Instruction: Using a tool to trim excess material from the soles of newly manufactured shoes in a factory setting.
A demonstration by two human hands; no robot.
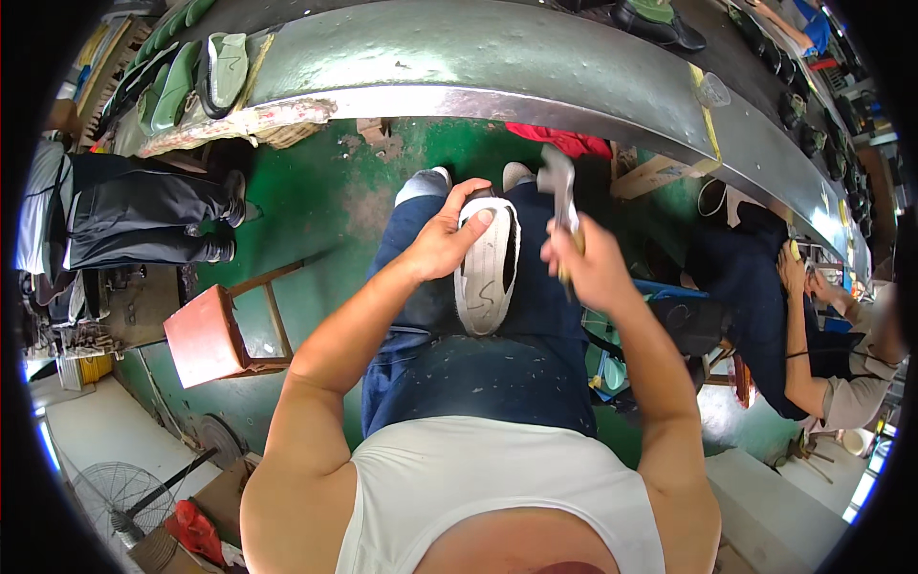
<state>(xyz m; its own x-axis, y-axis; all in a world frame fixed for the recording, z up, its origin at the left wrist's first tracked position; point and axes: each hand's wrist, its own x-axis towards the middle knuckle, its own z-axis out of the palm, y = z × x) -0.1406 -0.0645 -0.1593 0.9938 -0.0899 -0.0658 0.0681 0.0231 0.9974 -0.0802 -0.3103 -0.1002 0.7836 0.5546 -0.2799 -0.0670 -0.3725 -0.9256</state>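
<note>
A shoe (486, 277) rests bottom-up on my lap, its pale underside facing me and a dark curved mark near the near end. My left hand (442, 239) is closed around the far end of the shoe, with the thumb pressed on the underside. To the right of the shoe, my right hand (595, 265) grips a hammer (562, 191) by its handle. The hammer's metal head is raised and blurred, apart from the shoe. My thighs in dark blue trousers (421, 306) lie under the shoe.
A long metal-topped bench (449, 57) runs across the far side, with green and pale shoe parts (227, 72) at its left. A red stool (206, 335) stands left. Another person (813, 354) works at right; a standing person's legs (153, 210) show at left. A fan (120, 507) sits lower left.
</note>
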